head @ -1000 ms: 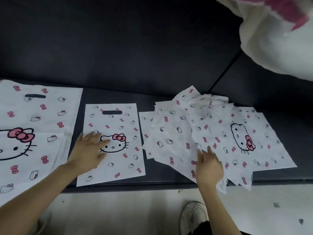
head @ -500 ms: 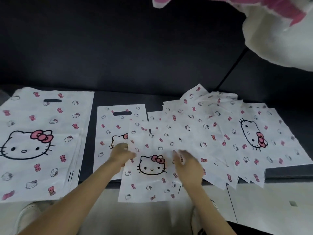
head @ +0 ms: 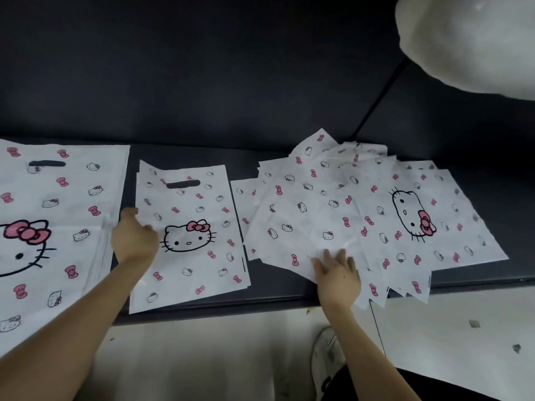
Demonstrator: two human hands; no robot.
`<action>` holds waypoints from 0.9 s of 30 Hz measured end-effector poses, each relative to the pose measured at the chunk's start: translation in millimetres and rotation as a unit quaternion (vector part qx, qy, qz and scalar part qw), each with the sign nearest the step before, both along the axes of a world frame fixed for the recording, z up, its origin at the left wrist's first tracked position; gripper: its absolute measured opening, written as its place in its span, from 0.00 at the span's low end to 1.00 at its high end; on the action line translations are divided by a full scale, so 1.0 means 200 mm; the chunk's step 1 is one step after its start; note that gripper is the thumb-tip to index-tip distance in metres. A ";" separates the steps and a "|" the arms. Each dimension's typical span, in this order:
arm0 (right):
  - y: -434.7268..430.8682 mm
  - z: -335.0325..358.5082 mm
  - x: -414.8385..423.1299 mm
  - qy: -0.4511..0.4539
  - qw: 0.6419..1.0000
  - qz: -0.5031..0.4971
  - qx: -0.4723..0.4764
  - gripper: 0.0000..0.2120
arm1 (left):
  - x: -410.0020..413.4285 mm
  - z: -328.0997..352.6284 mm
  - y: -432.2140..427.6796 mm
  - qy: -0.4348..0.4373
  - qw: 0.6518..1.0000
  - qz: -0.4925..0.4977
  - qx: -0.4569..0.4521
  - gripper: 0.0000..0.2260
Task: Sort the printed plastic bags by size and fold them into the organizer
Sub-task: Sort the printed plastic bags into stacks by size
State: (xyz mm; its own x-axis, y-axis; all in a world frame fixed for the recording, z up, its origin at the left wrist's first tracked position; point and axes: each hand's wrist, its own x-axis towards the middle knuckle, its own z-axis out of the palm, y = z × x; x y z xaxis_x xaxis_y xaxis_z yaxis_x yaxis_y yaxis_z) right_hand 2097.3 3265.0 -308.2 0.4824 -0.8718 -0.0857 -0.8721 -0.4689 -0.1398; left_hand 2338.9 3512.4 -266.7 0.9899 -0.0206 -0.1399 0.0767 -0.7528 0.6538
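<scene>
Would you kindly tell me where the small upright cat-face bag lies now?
Head view: the small bag lies left of centre, between the large bag and the fanned pile, touched by the left hand.

Person: left hand [head: 134, 241] and right hand [head: 337, 274] bare, forearms unsleeved; white trainer [head: 327, 357] with dark marks at 5 o'clock; black garment [head: 434, 393] beside it

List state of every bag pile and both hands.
large bag stack: flat, neat, face print up.
medium bag stack: flat, face print up.
fanned pile: loose, overlapping, unsorted.
left hand: on medium bag stack's left edge, fingers blurred.
right hand: fingers spread flat on fanned pile.
</scene>
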 end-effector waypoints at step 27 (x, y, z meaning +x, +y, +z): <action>0.09 0.46 0.13 -0.383 0.911 -0.003 0.155 0.01 | -0.25 0.22 -0.25 0.206 0.941 -0.154 -0.222 0.15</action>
